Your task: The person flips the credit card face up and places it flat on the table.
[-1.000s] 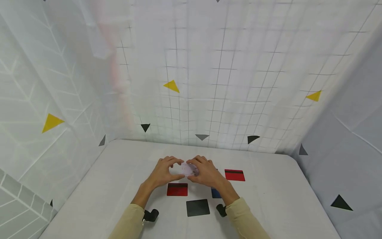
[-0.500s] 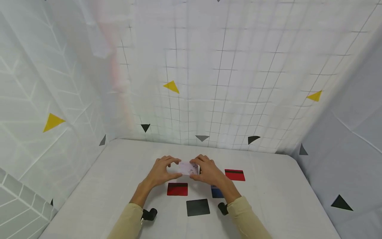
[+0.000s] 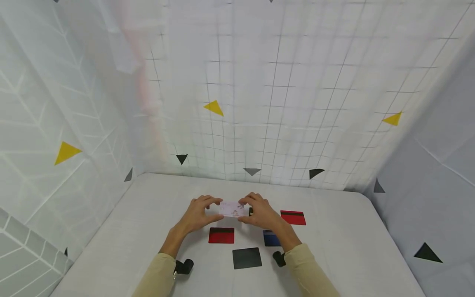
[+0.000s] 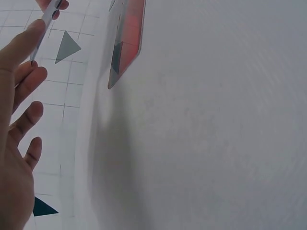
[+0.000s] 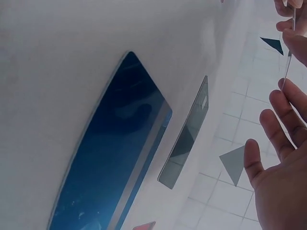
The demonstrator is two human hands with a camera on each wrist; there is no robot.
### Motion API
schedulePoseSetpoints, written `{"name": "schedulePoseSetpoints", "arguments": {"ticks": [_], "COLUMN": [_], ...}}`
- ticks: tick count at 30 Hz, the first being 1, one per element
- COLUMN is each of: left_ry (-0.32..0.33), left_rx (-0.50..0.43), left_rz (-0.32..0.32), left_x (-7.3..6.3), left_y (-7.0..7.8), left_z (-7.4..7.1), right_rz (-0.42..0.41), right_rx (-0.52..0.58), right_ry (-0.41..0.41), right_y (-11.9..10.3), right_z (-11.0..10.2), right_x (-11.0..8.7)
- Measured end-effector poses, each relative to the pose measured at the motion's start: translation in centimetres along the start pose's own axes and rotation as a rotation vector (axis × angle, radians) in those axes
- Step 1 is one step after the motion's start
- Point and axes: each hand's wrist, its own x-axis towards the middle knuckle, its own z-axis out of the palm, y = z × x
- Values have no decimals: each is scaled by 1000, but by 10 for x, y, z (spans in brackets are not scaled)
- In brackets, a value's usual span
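A: Where is the pale pink printed card (image 3: 231, 209), and how do your hands stand?

B: It is up off the white table (image 3: 352, 247), between your two hands. Your left hand (image 3: 196, 213) pinches its left end; your right hand (image 3: 261, 213) pinches the right end. At each end your thumb takes the near corner and a finger the far corner.

A: Reason for that hold?

B: In my judgement, gripping the corners keeps the card steady and most of its printed face uncovered. In the wrist views your remaining fingers are spread clear of it.

A: And the cards about you?

B: A red card with a dark stripe (image 3: 221, 237) lies nearer you. Another striped red card (image 3: 293, 218) lies beyond your right hand. The dark grey card (image 3: 247, 258) is nearest you. Your right forearm partly covers the blue card (image 3: 271, 239); your right hand partly hides a dark card with a pale patch (image 5: 183, 139).

A: Their spacing?

B: All apart and flat, presumably so each can be picked out singly.
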Motion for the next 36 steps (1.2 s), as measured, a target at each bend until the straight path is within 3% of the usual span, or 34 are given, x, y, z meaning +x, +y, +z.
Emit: {"name": "schedulePoseSetpoints", "arguments": {"ticks": [12, 17, 27, 36], "left_ry": [-24, -50, -163, -185], "left_rx": [17, 42, 168, 205], "left_rz": [-49, -73, -92, -105], "left_x": [-6, -7, -5, -2], "left_y": [1, -1, -5, -1], "left_z": [2, 6, 16, 17], "right_rz": [11, 23, 90, 101], "right_rx": [80, 46, 35, -16], "right_ry": [-56, -70, -127, -163], "right_y": [3, 5, 10, 9], "right_z": [2, 10, 26, 26], "right_x": [-1, 1, 3, 1]}}
